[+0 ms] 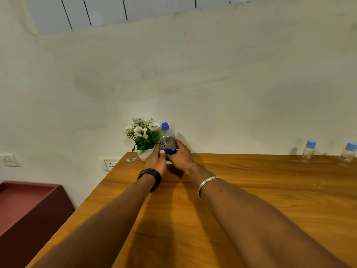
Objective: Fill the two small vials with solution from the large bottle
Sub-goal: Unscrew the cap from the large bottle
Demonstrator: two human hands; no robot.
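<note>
Bottle [167, 139] upright, between both hands' grip

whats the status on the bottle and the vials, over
Left hand and right hand both grip the big bottle, cap on. Two vials capped, far right, untouched. Flower pot close beside bottle.

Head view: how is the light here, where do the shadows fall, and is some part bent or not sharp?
Head view: soft indoor light; both forearms throw dark shadows on the table; wide-angle lens curves the table edge and wall lines; the large bottle, gripped by left hand and right hand, is fairly sharp; the two small vials at far right look soft and smeared.
</note>
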